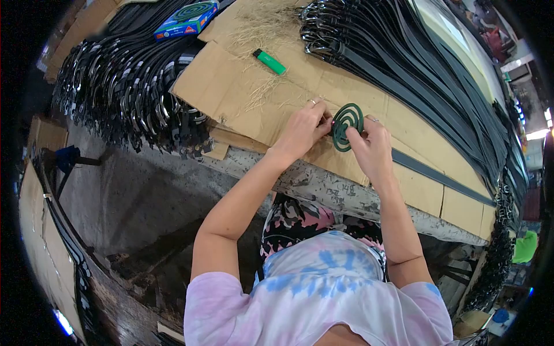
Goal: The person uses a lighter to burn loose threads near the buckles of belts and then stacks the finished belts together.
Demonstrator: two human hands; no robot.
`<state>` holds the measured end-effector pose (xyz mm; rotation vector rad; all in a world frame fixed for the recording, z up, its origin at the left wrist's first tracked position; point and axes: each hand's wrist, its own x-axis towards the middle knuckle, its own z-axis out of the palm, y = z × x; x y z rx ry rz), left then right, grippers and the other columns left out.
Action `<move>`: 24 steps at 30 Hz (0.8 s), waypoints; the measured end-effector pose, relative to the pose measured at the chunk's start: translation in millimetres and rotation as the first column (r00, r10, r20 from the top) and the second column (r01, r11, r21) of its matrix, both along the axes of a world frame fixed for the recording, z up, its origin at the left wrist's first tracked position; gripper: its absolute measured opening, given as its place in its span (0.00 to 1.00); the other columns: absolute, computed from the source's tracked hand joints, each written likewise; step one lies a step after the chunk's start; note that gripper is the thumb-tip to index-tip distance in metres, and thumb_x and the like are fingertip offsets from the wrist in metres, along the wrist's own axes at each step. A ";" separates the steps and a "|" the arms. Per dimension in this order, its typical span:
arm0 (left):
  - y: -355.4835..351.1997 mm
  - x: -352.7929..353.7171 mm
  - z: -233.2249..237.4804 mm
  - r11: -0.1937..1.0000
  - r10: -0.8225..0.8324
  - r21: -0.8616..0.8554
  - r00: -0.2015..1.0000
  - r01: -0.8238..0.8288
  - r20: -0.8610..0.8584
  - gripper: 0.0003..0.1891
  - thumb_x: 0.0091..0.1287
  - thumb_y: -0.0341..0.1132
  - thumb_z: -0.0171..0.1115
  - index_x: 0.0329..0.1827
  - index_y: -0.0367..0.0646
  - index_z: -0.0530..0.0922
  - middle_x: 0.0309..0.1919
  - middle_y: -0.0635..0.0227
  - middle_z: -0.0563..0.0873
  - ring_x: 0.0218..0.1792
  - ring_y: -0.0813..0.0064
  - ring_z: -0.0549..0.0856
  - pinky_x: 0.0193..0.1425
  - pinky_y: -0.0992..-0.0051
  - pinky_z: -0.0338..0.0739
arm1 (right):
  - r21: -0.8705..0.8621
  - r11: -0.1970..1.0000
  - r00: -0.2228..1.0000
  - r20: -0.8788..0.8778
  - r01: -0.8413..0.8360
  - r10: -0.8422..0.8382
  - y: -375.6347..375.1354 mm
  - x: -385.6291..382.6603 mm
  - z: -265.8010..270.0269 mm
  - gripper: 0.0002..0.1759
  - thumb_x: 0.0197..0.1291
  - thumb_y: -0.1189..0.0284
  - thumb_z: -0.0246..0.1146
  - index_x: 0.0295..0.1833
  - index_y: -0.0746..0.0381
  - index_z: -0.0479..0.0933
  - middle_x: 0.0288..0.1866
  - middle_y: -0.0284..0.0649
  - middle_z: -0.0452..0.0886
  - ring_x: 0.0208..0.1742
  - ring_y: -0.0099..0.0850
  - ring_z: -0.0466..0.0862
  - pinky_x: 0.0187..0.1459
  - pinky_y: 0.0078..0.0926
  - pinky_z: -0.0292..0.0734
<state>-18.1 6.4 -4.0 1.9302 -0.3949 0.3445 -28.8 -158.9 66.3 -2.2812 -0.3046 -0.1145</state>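
Note:
A dark green mosquito coil (348,128) is held up, tilted, over the edge of the cardboard. My right hand (372,144) pinches its right side between thumb and fingers. At the coil's left edge, my left hand (306,128) has its fingertips pressed together; a small reddish spot shows there, but what they hold is too small to make out. A green lighter (270,61) with a black top lies on the cardboard (231,86), beyond my left hand. A blue mosquito coil box (186,22) with a coil pictured or lying on top rests on the belts at the upper left.
Stacks of black belts with metal buckles lie at the left (127,86) and right (398,52). One dark belt strap (441,179) runs along the cardboard at my right. Dry straw-like fibres (265,29) are scattered near the lighter. The worn table edge (323,190) is before my lap.

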 end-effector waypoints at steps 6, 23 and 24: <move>-0.5 2.8 -5.7 0.997 0.050 -0.057 0.998 -0.048 0.033 0.05 0.63 0.22 0.62 0.40 0.34 0.76 0.36 0.56 0.79 0.36 0.60 0.83 0.40 0.68 0.78 | 0.006 1.000 0.999 0.032 -0.012 0.012 0.2 1.0 -3.7 0.15 0.52 0.72 0.61 0.23 0.75 0.72 0.19 0.52 0.71 0.23 0.44 0.74 0.29 0.41 0.66; 5.1 1.8 3.4 0.968 0.222 0.056 0.935 -0.246 0.275 0.13 0.52 0.15 0.54 0.37 0.36 0.81 0.38 0.59 0.82 0.40 0.57 0.80 0.42 0.65 0.75 | 0.020 1.000 0.999 0.043 -0.017 0.017 -0.9 -1.5 -0.9 0.15 0.53 0.73 0.62 0.23 0.75 0.71 0.21 0.51 0.71 0.23 0.42 0.73 0.28 0.39 0.65; 4.7 1.3 4.5 0.971 0.209 0.055 0.937 -0.234 0.279 0.12 0.52 0.15 0.54 0.36 0.36 0.81 0.37 0.58 0.82 0.40 0.57 0.80 0.42 0.65 0.75 | 0.020 1.000 0.999 0.042 -0.017 0.016 -0.7 -1.1 -2.1 0.15 0.53 0.73 0.62 0.23 0.75 0.71 0.21 0.51 0.71 0.23 0.42 0.73 0.28 0.39 0.65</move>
